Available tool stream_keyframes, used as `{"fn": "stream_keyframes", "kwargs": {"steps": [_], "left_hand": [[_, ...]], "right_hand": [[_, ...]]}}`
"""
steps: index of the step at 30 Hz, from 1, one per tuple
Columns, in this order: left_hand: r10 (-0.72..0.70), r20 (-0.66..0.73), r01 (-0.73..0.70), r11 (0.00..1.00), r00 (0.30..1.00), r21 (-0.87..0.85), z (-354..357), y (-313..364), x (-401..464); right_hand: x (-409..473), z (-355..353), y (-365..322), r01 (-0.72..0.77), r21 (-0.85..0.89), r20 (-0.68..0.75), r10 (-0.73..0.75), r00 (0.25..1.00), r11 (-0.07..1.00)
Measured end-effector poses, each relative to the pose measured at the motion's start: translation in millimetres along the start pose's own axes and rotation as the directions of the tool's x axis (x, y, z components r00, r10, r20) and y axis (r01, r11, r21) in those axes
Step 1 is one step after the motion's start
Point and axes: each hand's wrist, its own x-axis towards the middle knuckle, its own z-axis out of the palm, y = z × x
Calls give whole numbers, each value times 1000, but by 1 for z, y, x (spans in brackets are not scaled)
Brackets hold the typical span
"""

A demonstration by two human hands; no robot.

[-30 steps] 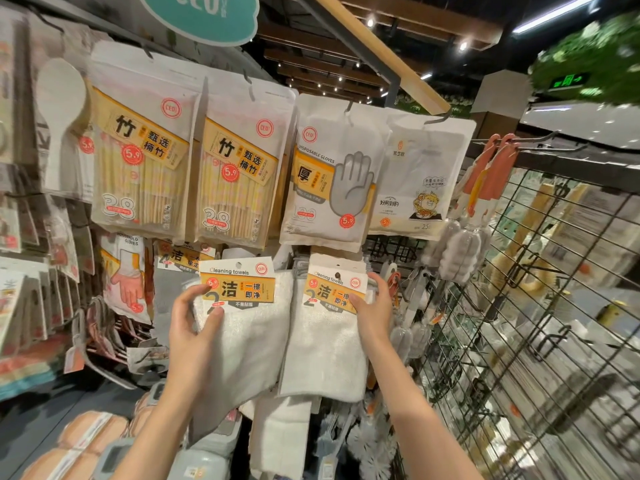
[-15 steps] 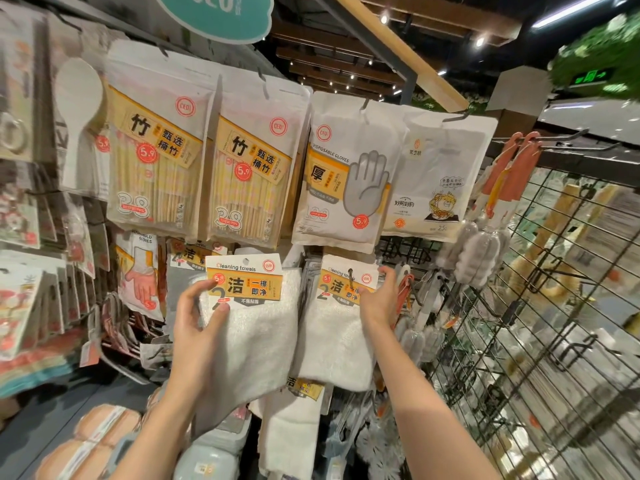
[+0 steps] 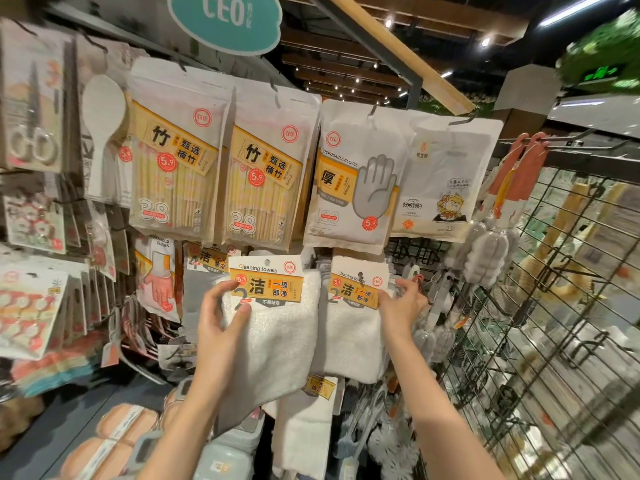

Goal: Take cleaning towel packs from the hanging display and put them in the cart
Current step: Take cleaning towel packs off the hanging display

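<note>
Right hand [image 3: 398, 306] shifted right, glove pack [image 3: 353, 188] overhead

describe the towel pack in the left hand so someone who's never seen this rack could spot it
Under the teal oval sign, below the two clear bags of bamboo sticks, hangs a row of white cloths. The left hand grips the white fluffy cleaning towel pack with an orange-and-white header card. Unlike the matching pack that the right hand touches, its hang hole is empty and the card sits forward, off the hook.

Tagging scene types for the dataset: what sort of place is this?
Most likely a household-goods shop aisle: price-stickered packs such as the disposable gloves pack hang on hooks, a wire display rack stands to the right, and a CEO brand sign hangs overhead.
</note>
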Motion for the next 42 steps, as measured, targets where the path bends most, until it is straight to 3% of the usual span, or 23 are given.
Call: {"fn": "stream_keyframes", "kwargs": {"steps": [5, 8, 10, 16, 20, 28, 37, 42], "left_hand": [[-2, 40, 3, 999, 999, -41, 11, 3, -7], [-7, 80, 12, 998, 997, -57, 21, 4, -11], [-15, 102, 22, 997, 995, -70, 25, 3, -14], [-34, 177, 45, 997, 984, -60, 39, 0, -19], [-61, 238, 59, 998, 969, 15, 49, -11, -20], [-124, 445, 13, 970, 887, 245, 94, -38, 3], [-156, 422, 25, 954, 893, 299, 113, -69, 21], [-194, 347, -22, 846, 917, 532, 119, -79, 22]], "right_hand": [[-44, -11, -24, 201, 105, 166, -217, 962, 974], [-69, -8, -39, 244, 165, 439, -293, 849, 956], [-80, -4, -38, 285, 171, 547, -332, 768, 943], [-80, -16, -31, 200, 294, 517, -332, 789, 935], [-71, -28, -20, 263, 227, 473, -342, 812, 938], [-41, -44, -1, 245, 94, 345, -262, 901, 965], [-14, -31, 7, 209, 55, 331, -215, 919, 976], [-5, -18, 16, 221, -32, 303, -201, 932, 975]]}}
